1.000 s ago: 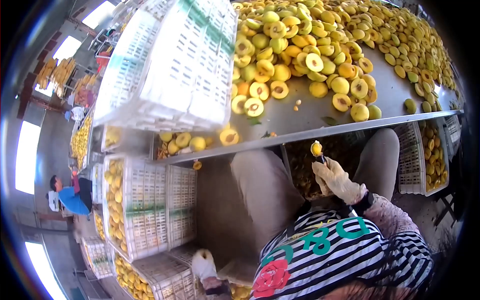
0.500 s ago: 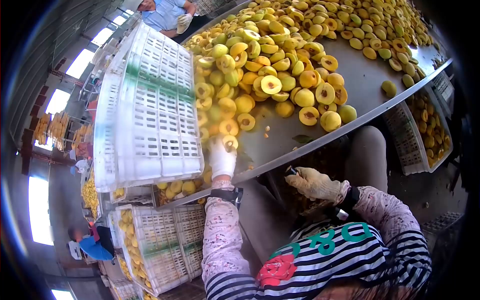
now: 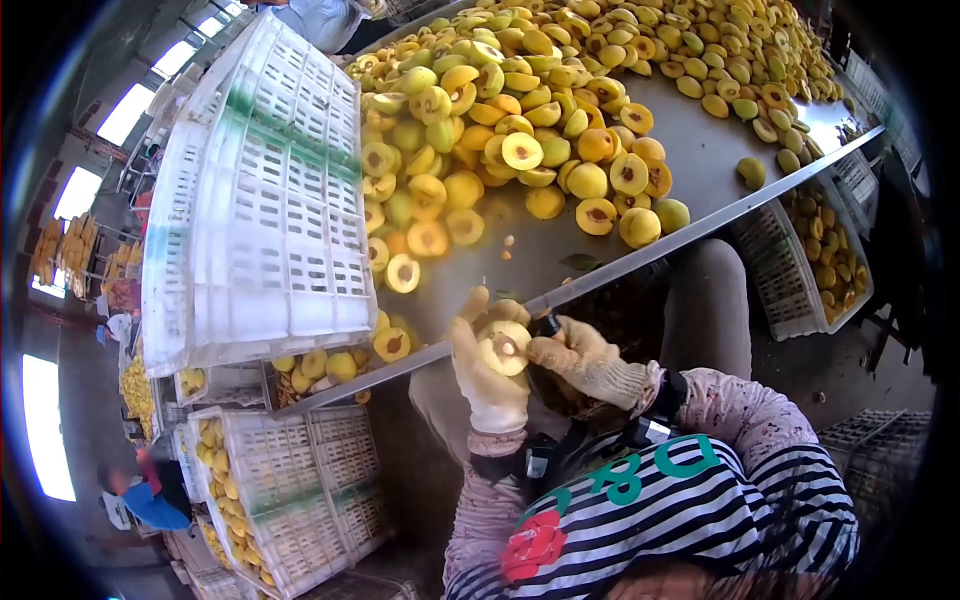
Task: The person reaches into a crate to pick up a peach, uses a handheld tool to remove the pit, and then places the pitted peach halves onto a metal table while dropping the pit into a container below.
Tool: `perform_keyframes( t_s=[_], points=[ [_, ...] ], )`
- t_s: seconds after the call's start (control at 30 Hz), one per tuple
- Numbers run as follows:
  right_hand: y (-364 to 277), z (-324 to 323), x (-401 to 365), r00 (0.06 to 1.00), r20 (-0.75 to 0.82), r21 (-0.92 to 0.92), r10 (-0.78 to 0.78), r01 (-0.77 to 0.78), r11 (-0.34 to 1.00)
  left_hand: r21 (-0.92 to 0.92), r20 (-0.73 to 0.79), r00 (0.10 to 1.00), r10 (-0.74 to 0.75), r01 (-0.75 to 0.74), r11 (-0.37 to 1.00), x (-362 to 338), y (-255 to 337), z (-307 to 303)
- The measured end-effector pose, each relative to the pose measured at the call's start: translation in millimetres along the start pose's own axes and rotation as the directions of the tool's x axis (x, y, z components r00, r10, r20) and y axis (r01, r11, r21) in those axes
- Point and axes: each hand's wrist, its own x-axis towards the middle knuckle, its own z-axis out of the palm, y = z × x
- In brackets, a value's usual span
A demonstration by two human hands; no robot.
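My left hand (image 3: pixel 487 375), in a pale glove, holds a halved yellow fruit (image 3: pixel 503 348) with its cut face and pale centre showing. My right hand (image 3: pixel 595 362), also gloved, is closed round a small tool with a dark handle (image 3: pixel 547 325), right beside the fruit. Both hands are in front of the metal table's edge (image 3: pixel 570 291). Beyond them a large heap of halved yellow fruit (image 3: pixel 521 151) lies on the table.
A white crate (image 3: pixel 270 190) stands on the table at left. Below it is another crate (image 3: pixel 310 490) with fruit. A fruit crate (image 3: pixel 800 270) sits at right under the table edge. One person (image 3: pixel 315 20) is at the top, another (image 3: pixel 155 503) at lower left.
My left hand has come back from the fruit by the white crate to my right hand, now with a halved fruit in it. My right hand has moved slightly left, and the view has shifted.
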Motion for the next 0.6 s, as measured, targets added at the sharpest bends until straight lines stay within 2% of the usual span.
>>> perform_keyframes(
  t_s=[0.03, 0.07, 0.1, 0.13, 0.17, 0.2, 0.27, 0.3, 0.37, 0.4, 0.47, 0.5, 0.53, 0.6],
  points=[
    [-5, -3, 1, 0.988, -0.026, 0.094, -0.155, 0.157, 0.983, -0.065, 0.100, 0.995, -0.025, 0.032, 0.997, 1, 2, -6],
    [-13, -10, -7, 0.976, -0.096, -0.022, -0.195, 0.194, 0.981, 0.016, 0.087, 0.996, 0.003, -0.004, 1.000, -1, 1, -7],
    [-23, -8, -10, 0.959, -0.032, -0.260, -0.281, 0.263, 0.929, 0.099, 0.070, 0.997, 0.024, -0.031, 0.995, -8, 5, 0],
    [-31, -7, -12, 0.936, 0.046, -0.478, -0.350, 0.328, 0.815, 0.183, 0.063, 0.997, 0.044, -0.055, 0.982, -13, 5, 5],
    [-43, -3, -13, 0.960, 0.165, -0.659, -0.225, 0.277, 0.699, 0.268, 0.172, 0.967, 0.188, -0.229, 0.936, -15, 0, 5],
    [-42, -2, -12, 0.922, 0.199, -0.653, -0.333, 0.378, 0.656, 0.258, 0.165, 0.971, 0.171, -0.210, 0.943, -16, -3, 2],
    [-48, -1, -13, 0.944, 0.262, -0.719, -0.199, 0.328, 0.613, 0.237, 0.136, 0.978, 0.156, -0.184, 0.954, -19, -5, -5],
    [-43, 1, -12, 0.941, 0.248, -0.680, -0.231, 0.339, 0.650, 0.177, 0.152, 0.976, 0.156, -0.183, 0.967, -24, -4, -5],
    [-27, 4, -11, 0.935, 0.199, -0.592, -0.294, 0.353, 0.724, 0.247, 0.079, 0.986, 0.148, -0.164, 0.955, -27, -2, -10],
    [-27, 4, -11, 0.952, 0.193, -0.602, -0.236, 0.305, 0.738, 0.280, 0.047, 0.988, 0.146, -0.154, 0.948, -27, -1, -10],
    [-30, 4, -12, 0.976, 0.183, -0.619, -0.115, 0.205, 0.758, 0.193, -0.065, 0.990, 0.122, -0.108, 0.975, -28, -11, -11],
    [-38, 4, -12, 0.970, 0.240, -0.601, -0.036, 0.177, 0.779, 0.148, -0.119, 0.987, 0.106, -0.087, 0.985, -27, -15, -12],
    [-52, 4, -18, 0.905, 0.287, -0.818, 0.313, 0.062, 0.572, 0.214, 0.140, 0.964, 0.225, -0.251, 0.944, -23, -10, -21],
    [-35, -10, -34, 0.832, 0.504, -0.660, 0.232, 0.197, 0.725, 0.102, -0.037, 0.999, 0.040, -0.036, 0.994, -18, -1, -24]
  ],
)
